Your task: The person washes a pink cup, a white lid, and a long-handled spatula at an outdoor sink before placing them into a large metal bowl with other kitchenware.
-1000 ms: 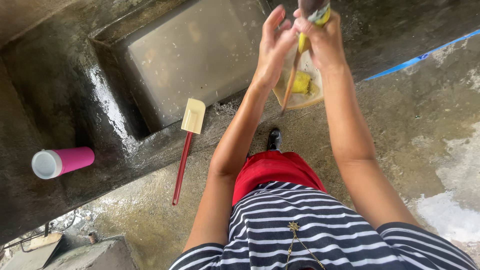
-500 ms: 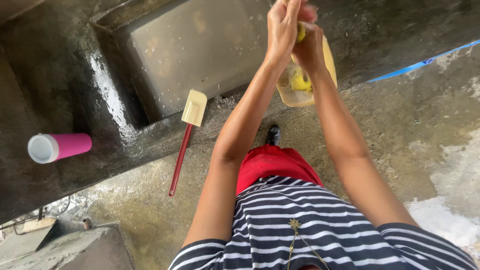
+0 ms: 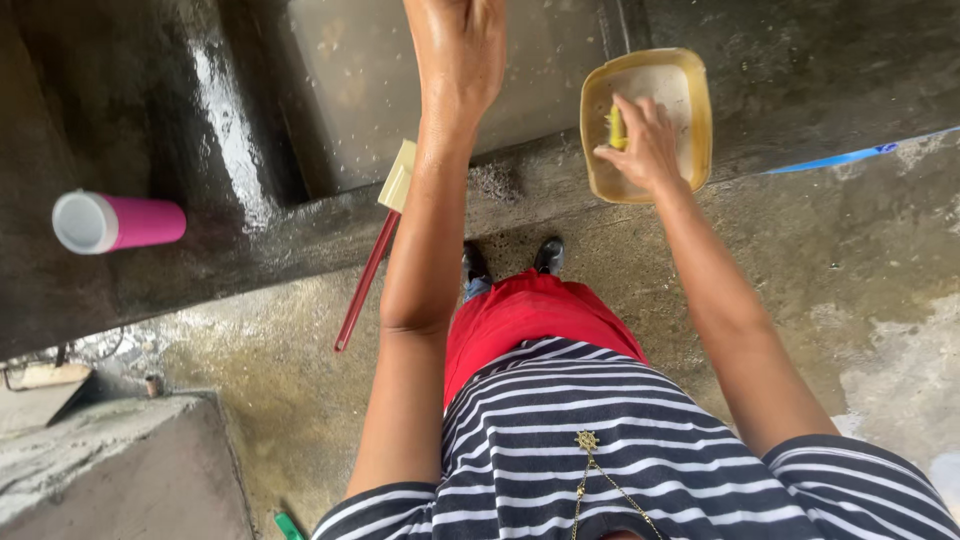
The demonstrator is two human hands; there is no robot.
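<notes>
- We see our hands apart now — before, they were together up high.
- Our right hand (image 3: 645, 140) pinches a yellow sponge (image 3: 617, 128) inside the tub (image 3: 690, 90) on the worktop (image 3: 800, 70) edge.
- Our left hand (image 3: 462, 45) is over the sink (image 3: 340, 100) — we cannot tell its grip.

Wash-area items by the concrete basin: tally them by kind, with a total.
Yellow rectangular container: 1
Yellow sponge, under the right hand: 1
Red-handled spatula: 1
Pink cup: 1
Total: 4
The left hand holds nothing visible.
</notes>
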